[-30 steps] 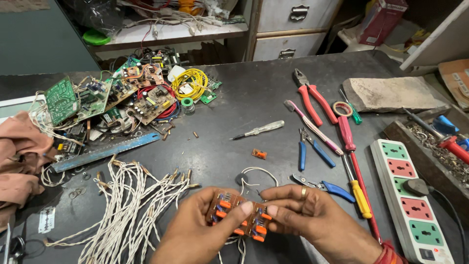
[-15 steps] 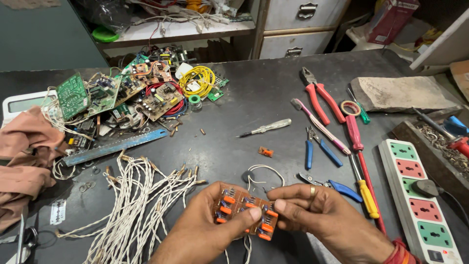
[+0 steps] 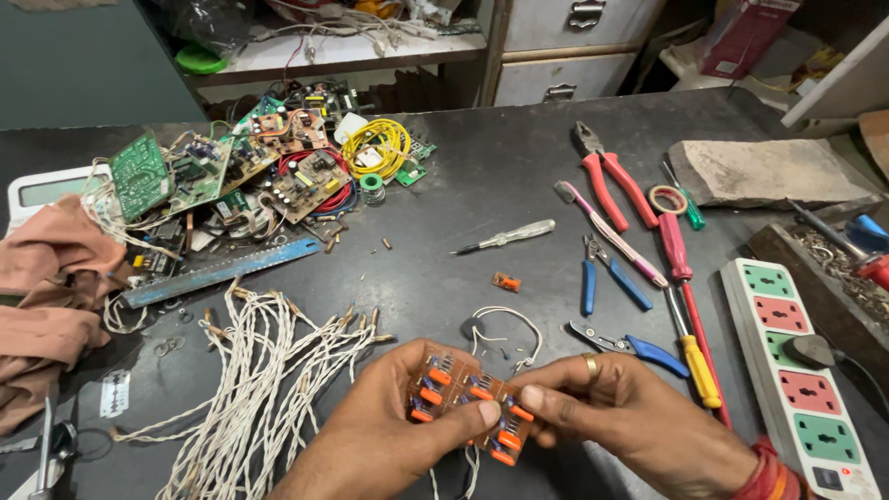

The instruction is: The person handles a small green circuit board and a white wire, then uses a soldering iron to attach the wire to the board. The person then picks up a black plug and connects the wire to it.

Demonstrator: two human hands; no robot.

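Note:
Both my hands hold a strip of small brown circuit boards (image 3: 468,400) with orange and blue parts, low in the middle of the head view. My left hand (image 3: 389,435) grips its left end with the thumb on top. My right hand (image 3: 616,407), a ring on one finger, pinches the right end. White wires hang from under the boards. A loop of white wire (image 3: 505,329) lies just beyond them, and a small orange component (image 3: 505,281) rests farther back on the dark table (image 3: 463,194).
A bundle of white twisted wires (image 3: 259,370) lies left. Circuit boards (image 3: 241,171), a yellow wire coil (image 3: 375,148) and a blue ruler (image 3: 218,271) sit behind. Pliers (image 3: 611,181), cutters (image 3: 607,278), screwdrivers (image 3: 690,324) and a power strip (image 3: 796,361) lie right. Cloth (image 3: 46,287) at left edge.
The boards have been turned and spread flatter between my fingers, and my left thumb now presses on top. The view has dropped slightly toward the table.

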